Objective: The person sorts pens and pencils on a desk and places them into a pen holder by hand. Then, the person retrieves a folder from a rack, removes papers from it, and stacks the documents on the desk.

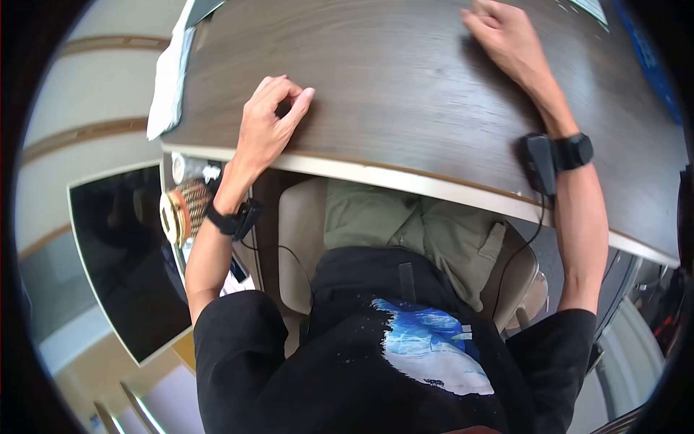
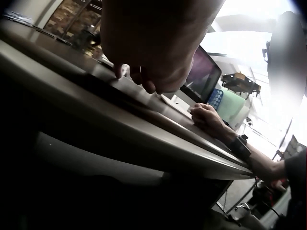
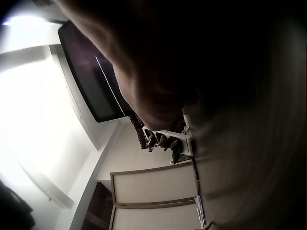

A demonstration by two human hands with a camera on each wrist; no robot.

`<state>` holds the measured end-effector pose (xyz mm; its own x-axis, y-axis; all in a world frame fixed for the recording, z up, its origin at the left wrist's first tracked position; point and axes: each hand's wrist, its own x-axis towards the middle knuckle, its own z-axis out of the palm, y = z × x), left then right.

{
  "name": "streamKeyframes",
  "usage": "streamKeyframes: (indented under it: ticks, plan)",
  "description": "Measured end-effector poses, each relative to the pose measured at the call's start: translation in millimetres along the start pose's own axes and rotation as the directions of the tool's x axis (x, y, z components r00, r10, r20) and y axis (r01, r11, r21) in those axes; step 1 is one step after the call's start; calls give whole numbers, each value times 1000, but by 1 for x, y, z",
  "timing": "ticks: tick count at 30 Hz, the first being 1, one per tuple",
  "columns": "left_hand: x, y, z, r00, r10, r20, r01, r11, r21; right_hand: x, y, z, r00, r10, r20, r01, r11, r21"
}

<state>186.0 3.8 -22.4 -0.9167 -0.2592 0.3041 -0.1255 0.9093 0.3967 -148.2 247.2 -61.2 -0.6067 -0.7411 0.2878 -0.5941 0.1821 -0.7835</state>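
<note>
Over the near left part of the brown desk (image 1: 390, 87), my left hand (image 1: 267, 123) has loosely bent fingers, with the thumb close to the index finger. Nothing shows between them. Farther off, at the upper right of the head view, my right hand (image 1: 506, 40) is over the desktop with its fingers curled in and no held thing visible. The left wrist view also shows the right hand (image 2: 207, 117), beyond the desk edge. Each wrist wears a black strap with a small device and a cable.
White papers (image 1: 170, 87) lie at the desk's left edge. Below them are a patterned roll (image 1: 194, 206) and a dark panel (image 1: 130, 253). A blue object (image 1: 647, 54) is at the far right. A monitor (image 2: 204, 72) and a white holder (image 3: 180, 139) stand behind.
</note>
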Motion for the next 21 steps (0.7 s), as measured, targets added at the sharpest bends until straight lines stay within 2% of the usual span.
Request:
streamKeyframes:
  ticks: [1, 3, 5, 9, 11, 13, 15, 16, 21]
  plan:
    - [-8, -9, 0, 999, -35, -12, 35, 999, 26, 3, 25, 3, 985, -173, -8, 172, 984, -50]
    - [-19, -24, 2, 982, -175, -74, 180, 982, 59, 3, 25, 1, 987, -163, -10, 161, 982, -96]
    - [-20, -34, 16, 950, -215, -228, 224, 975, 13, -4, 22, 0, 988, -153, -23, 151, 987, -50]
    - [-9, -34, 25, 955, -72, -289, 96, 993, 70, 3, 42, -9, 997, -77, 16, 78, 995, -66]
    - [-9, -33, 32, 935, -73, -347, 107, 991, 79, 1, 44, -13, 998, -56, 10, 57, 992, -114]
    - [-10, -35, 34, 926, -64, -372, 127, 981, 145, 4, 54, -14, 999, -47, 15, 48, 995, -89]
    - [-9, -33, 36, 913, -79, -401, 153, 976, 157, 8, 68, -19, 999, -10, 32, 12, 999, -47]
    - [-10, -34, 36, 904, -92, -417, 161, 978, 133, 10, 69, -20, 998, -39, 47, 40, 998, -38]
    - [-15, -32, 36, 871, -150, -469, 219, 971, 97, 10, 51, -20, 998, 54, 24, -55, 998, 27]
